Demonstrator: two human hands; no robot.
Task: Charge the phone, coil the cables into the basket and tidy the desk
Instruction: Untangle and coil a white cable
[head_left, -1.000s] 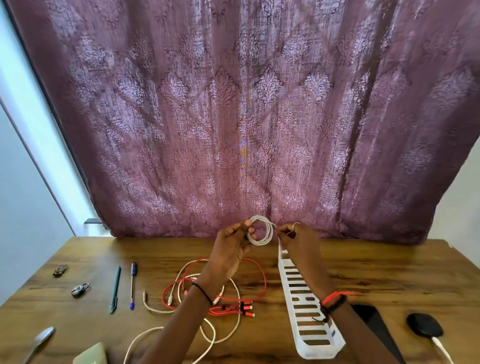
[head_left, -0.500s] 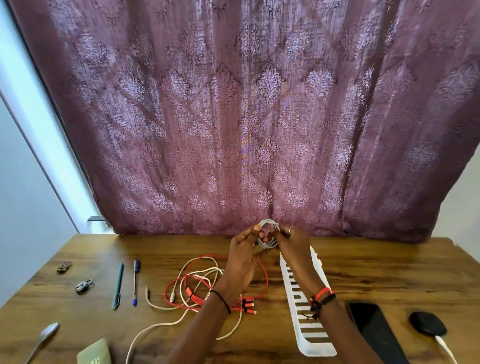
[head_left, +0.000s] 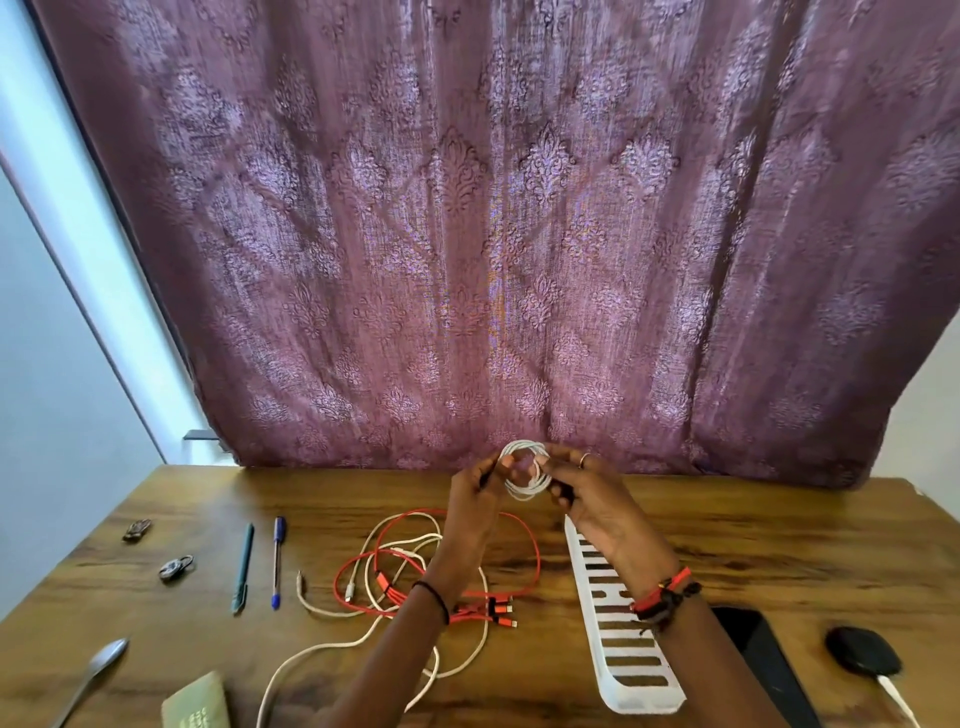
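Note:
A small coil of white cable (head_left: 525, 470) is held up above the desk's far middle. My left hand (head_left: 475, 491) grips its left side and my right hand (head_left: 589, 486) pinches its right side. A long white slotted basket (head_left: 626, 649) lies on the desk under my right forearm. A red multi-plug cable (head_left: 452, 571) and a loose white cable (head_left: 363, 639) lie tangled under my left arm. The black phone (head_left: 763, 660) lies right of the basket, partly hidden by my right arm. A black charger puck (head_left: 862, 657) with a white lead sits at the right.
Two pens (head_left: 260, 566) lie side by side left of the cables. Further left are a small padlock (head_left: 175, 568) and a small dark object (head_left: 136, 530). A spoon (head_left: 96, 670) and a pale green sponge (head_left: 196, 704) sit at the near left. A purple curtain (head_left: 493, 234) hangs behind the desk.
Both hands have closed in around the white coil, which is now tighter and smaller. The camera has tilted slightly, so the desk items sit a little differently in the frame.

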